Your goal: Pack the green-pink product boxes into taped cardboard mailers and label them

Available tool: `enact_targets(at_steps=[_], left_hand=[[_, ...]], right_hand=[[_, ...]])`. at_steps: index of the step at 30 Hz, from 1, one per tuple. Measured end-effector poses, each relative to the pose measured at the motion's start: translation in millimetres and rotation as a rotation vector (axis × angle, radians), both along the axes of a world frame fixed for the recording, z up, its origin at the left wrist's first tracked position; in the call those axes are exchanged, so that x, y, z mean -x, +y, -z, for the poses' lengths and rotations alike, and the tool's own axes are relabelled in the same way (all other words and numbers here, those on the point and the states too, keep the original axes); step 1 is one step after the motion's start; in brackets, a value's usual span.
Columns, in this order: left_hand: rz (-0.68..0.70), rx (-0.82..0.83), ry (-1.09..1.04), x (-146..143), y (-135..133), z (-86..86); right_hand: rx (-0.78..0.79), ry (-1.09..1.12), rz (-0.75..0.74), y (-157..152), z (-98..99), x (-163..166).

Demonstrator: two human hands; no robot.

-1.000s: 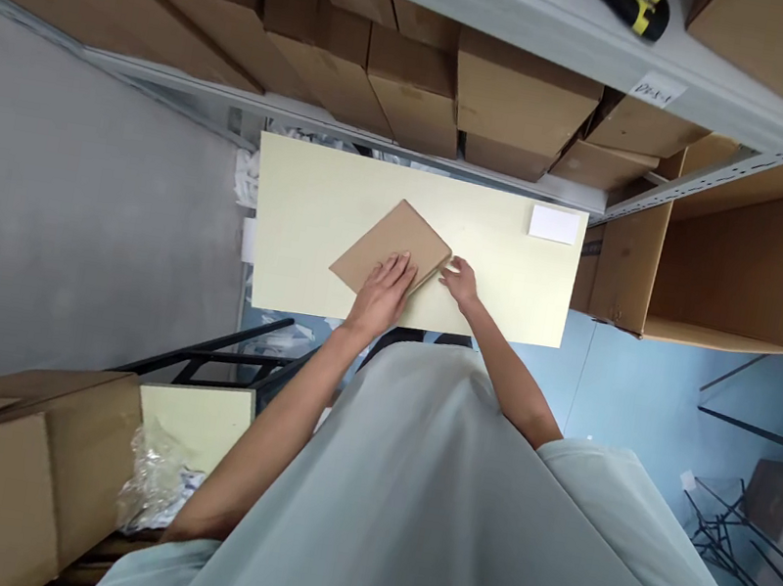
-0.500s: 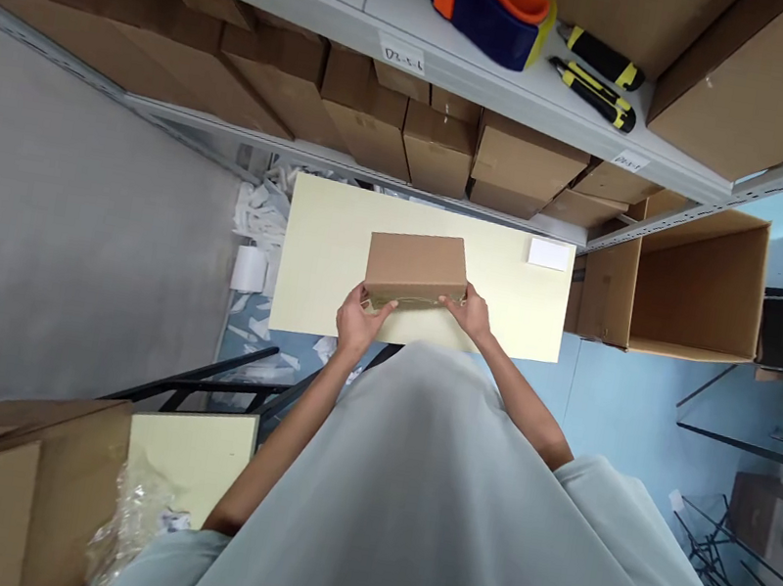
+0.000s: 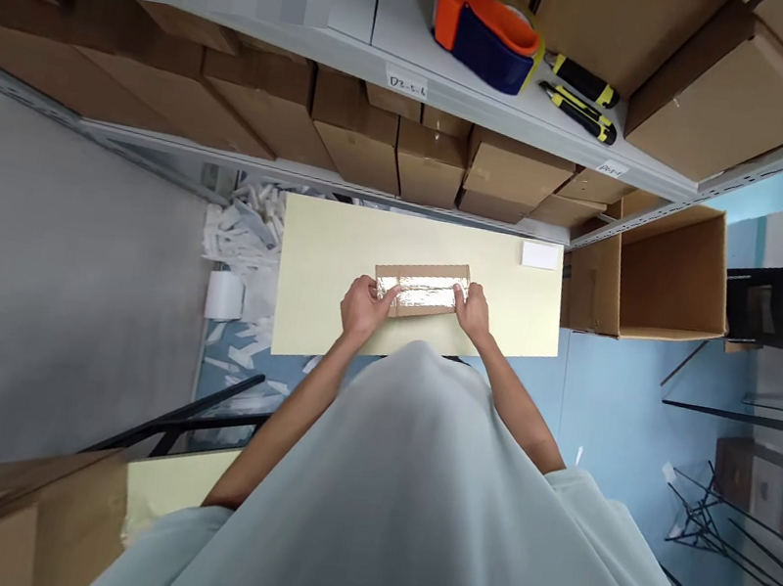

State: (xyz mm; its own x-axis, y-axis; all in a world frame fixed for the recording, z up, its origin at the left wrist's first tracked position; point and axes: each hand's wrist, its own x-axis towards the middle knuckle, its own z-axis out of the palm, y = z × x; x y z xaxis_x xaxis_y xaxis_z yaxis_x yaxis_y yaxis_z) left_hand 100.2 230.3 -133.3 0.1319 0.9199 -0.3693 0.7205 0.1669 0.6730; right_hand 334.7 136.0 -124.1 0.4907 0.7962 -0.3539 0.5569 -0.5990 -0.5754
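A small brown cardboard box (image 3: 425, 311) is held over the pale yellow tabletop (image 3: 327, 253). Shiny clear tape (image 3: 425, 291) runs lengthwise along the face turned toward me and glares in the light. My left hand (image 3: 363, 308) grips the box's left end, its thumb lying on the taped face. At the opposite end my right hand (image 3: 472, 313) is closed on the box, thumb also on the tape. The fingers behind the box are partly hidden. A white slip or small white box (image 3: 539, 255) lies at the table's back right corner.
Above the table, a grey shelf (image 3: 341, 47) carries an orange and blue tape dispenser (image 3: 485, 39) and two yellow-black utility knives (image 3: 582, 95). Cardboard boxes (image 3: 357, 134) line the shelf below. A large open carton (image 3: 672, 278) stands right; a white roll (image 3: 225, 295) is at left.
The box has been tipped so its taped side now faces me, where a plain brown face showed before. Both hands have stayed at its ends, with thumbs now on the tape.
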Motion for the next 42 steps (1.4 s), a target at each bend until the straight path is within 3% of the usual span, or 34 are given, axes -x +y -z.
enact_targets(at_steps=[3,7,10,13,18,22,27,31,34,37,39,42], left_hand=[[-0.013,0.098,-0.067,11.4,7.3,2.4],[-0.086,0.220,-0.291,26.6,0.6,8.6],[0.017,0.273,-0.500,31.9,-10.5,9.6],[0.130,0.258,-0.590,27.5,-15.2,5.1],[0.035,0.254,-0.520,5.1,-5.2,-4.1],[0.023,0.186,-0.252,-27.4,6.6,-8.0],[0.053,0.215,0.073,-67.7,14.0,-4.3],[0.017,0.242,0.201,-78.6,10.1,2.6],[0.004,0.004,0.177,-88.0,6.1,0.9],[0.154,-0.235,0.028,-115.8,4.9,-8.3],[0.278,-0.270,-0.070,-147.7,5.6,-13.7],[0.380,-0.166,-0.167,-211.5,9.4,-9.7]], right_hand=[[0.003,0.066,0.049,-3.9,-1.3,-6.8],[-0.073,0.321,0.162,-23.3,-6.2,-10.5],[-0.130,0.483,0.073,-41.4,-7.3,-8.1],[-0.189,0.487,0.015,-49.0,-7.8,-9.1],[-0.225,0.337,0.111,-40.4,-20.6,-38.4],[-0.044,0.172,0.139,-27.6,-25.1,-68.3],[0.145,0.101,0.125,-13.6,1.7,-79.7],[0.151,0.135,0.037,-18.4,23.7,-92.9],[0.063,0.083,0.041,-30.2,32.2,-131.5],[-0.036,-0.057,0.084,-36.8,41.0,-193.2],[-0.046,-0.119,0.150,-34.1,48.9,-235.9],[0.014,-0.132,0.270,-20.5,62.8,-284.8]])
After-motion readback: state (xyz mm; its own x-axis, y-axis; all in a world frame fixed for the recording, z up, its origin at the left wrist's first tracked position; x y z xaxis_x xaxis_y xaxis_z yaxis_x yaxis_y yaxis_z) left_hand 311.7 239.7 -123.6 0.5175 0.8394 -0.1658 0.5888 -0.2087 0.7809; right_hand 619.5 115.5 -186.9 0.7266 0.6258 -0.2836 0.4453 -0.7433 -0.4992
